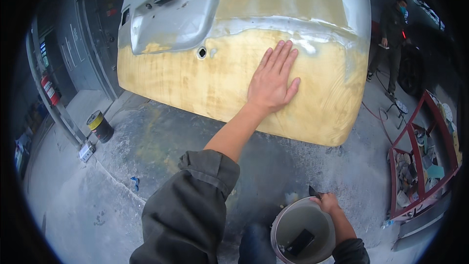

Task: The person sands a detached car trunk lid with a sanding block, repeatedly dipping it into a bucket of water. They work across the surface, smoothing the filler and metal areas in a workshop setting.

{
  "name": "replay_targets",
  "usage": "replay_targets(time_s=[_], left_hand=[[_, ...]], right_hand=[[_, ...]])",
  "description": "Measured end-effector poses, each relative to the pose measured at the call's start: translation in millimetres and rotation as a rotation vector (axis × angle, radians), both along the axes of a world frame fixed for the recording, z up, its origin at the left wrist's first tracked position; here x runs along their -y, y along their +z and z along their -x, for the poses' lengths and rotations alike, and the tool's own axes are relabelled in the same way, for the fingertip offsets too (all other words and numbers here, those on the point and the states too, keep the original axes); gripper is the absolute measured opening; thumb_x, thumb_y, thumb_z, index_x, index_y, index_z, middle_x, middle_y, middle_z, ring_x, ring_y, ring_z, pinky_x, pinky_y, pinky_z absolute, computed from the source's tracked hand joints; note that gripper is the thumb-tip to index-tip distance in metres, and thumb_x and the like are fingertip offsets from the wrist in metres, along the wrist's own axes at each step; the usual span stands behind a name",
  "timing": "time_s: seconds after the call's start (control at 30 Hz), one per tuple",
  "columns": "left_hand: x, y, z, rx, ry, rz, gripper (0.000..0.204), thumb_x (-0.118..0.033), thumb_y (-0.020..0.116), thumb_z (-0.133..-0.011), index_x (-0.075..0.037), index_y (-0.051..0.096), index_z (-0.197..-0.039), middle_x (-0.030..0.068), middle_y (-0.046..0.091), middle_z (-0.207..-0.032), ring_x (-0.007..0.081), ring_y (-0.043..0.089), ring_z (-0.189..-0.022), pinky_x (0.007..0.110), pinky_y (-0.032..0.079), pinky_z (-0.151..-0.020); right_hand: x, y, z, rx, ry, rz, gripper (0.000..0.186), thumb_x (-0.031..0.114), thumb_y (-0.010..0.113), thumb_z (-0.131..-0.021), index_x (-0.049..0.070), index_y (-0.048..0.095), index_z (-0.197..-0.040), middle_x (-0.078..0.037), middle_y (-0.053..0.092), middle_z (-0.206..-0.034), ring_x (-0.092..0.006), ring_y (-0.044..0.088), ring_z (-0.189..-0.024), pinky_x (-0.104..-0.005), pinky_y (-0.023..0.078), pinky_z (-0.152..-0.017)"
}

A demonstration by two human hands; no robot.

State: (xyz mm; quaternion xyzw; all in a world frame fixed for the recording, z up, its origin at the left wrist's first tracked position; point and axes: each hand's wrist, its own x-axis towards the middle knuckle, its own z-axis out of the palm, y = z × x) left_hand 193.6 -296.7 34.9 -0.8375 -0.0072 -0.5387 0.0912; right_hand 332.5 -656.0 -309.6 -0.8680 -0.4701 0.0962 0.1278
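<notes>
A car tailgate panel (210, 88), silver with broad yellowish filler patches and a small round hole, stands in front of me. My left hand (273, 80) lies palm-down on the filler below a silver strip, fingers stretched out. Low on the right, my right hand (326, 202) is closed at the rim of a bucket (276, 234), gripping a thin dark object (315, 192) whose kind I cannot make out. Inside the bucket is a black block (300, 242).
A red metal cart (394, 181) with assorted items stands right, near a stool (400, 107) and hose. A co-worker (394, 34) stands by a dark vehicle behind. Left are a post with a fire extinguisher (50, 89) and a yellow-and-black drum (100, 128) on the concrete floor.
</notes>
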Motion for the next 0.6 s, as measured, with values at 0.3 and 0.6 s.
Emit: replay_targets(time_s=[0.3, 0.6], left_hand=[[-0.4, 0.4, 4.6, -0.028, -0.002, 0.007, 0.072, -0.034, 0.061, -0.098, -0.003, 0.043, -0.16, 0.0176, 0.038, -0.17, 0.0338, 0.032, -0.16, 0.048, 0.025, -0.132], [-0.2, -1.4, 7.1, -0.046, 0.007, 0.049, 0.071, -0.034, 0.06, -0.099, -0.003, 0.042, -0.16, 0.0172, 0.037, -0.17, 0.0328, 0.031, -0.16, 0.049, 0.023, -0.132]], right_hand=[[118.4, -27.9, -42.1, -0.037, -0.548, 0.028, 0.085, 0.075, 0.065, -0.092, -0.009, 0.076, -0.095, -0.034, 0.073, -0.1, -0.0515, 0.07, -0.102, -0.0565, 0.054, -0.092], [280.7, -67.8, -40.7, 0.048, -0.976, 0.12, 0.077, 0.066, 0.055, -0.103, -0.01, 0.067, -0.113, -0.034, 0.07, -0.107, -0.0534, 0.067, -0.103, -0.0616, 0.052, -0.09]])
